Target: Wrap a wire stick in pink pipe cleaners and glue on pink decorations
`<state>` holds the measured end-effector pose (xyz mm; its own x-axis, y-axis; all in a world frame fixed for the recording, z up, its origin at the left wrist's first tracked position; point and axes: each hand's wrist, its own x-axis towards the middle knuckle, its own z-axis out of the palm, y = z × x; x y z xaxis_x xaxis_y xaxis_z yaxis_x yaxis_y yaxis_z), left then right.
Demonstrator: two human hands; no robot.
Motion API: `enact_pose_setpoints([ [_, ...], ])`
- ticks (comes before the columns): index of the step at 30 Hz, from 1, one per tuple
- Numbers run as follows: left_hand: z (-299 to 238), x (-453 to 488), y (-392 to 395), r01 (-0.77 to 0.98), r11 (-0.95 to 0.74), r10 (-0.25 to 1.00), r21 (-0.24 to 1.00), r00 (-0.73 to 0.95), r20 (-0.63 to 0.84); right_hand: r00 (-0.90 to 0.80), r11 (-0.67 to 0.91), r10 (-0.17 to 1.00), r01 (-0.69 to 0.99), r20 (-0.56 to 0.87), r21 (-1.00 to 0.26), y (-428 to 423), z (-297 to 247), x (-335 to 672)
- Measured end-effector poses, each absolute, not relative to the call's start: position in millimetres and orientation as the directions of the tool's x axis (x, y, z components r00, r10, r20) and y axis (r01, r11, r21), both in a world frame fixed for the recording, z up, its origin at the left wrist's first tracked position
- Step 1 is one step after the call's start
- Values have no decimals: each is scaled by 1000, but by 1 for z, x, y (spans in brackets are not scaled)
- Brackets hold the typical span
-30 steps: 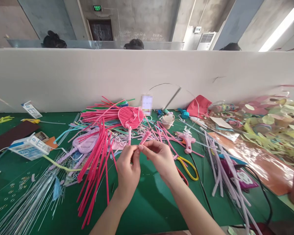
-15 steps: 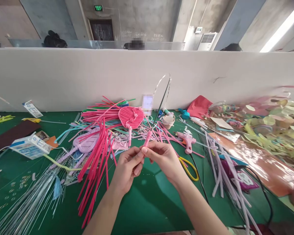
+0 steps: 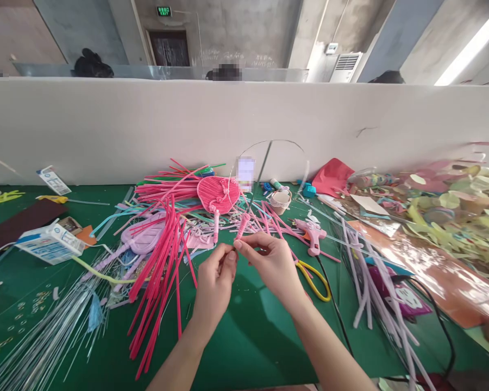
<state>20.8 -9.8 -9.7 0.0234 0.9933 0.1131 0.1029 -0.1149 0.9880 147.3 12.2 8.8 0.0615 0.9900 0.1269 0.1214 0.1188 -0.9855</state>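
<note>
My left hand (image 3: 214, 282) and my right hand (image 3: 271, 263) meet above the green table (image 3: 244, 336), both pinched on a short pink-wrapped handle (image 3: 242, 227). A thin wire loop (image 3: 269, 144) rises from that handle and arches in front of the white partition. Just beyond the hands lies a finished pink fan (image 3: 218, 195) with its handle pointing toward me. A bundle of pink pipe cleaners (image 3: 163, 260) lies to the left of my left hand.
A pink glue gun (image 3: 312, 233) and yellow-handled pliers (image 3: 315, 277) lie right of my hands. Lilac pipe cleaners (image 3: 370, 293), a small cup (image 3: 280, 200), a lilac fan (image 3: 140, 239), a white box (image 3: 51, 244) and clear rods (image 3: 44, 336) crowd the table. Paper flowers (image 3: 452, 217) pile up at the right.
The wire frame has turned between my fingers: edge-on and upright half a second ago, it now shows as a wide arch. My hands stayed in place.
</note>
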Motion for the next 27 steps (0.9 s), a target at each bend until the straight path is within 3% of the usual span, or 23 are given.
enact_pose_setpoints([
  [2,-6,17,-9,-198,82,990,977,127,-57,26,114,993,88,117,-990,12,13,150],
  [4,-3,13,-9,-403,253,953,880,263,-153,-38,71,997,21,70,-997,11,18,151],
  [8,-1,7,-7,-529,440,870,726,453,-197,-153,21,988,-82,33,-996,9,26,151],
  [11,0,11,-7,-424,301,929,854,334,-161,-79,48,996,-38,51,-998,10,24,150],
  [13,-1,15,-8,-168,62,991,984,125,-41,-14,52,999,-9,52,-999,11,21,149],
  [15,-3,20,-10,148,-167,984,975,-38,175,33,64,997,0,64,-998,12,18,147],
  [17,-5,23,-12,333,-290,939,897,-81,333,56,89,994,4,89,-996,13,16,146],
  [19,-8,24,-13,375,-326,923,868,-74,378,50,106,993,-4,105,-994,13,15,145],
  [27,-9,26,-17,284,-258,956,924,-65,287,94,214,972,35,216,-976,8,13,143],
])
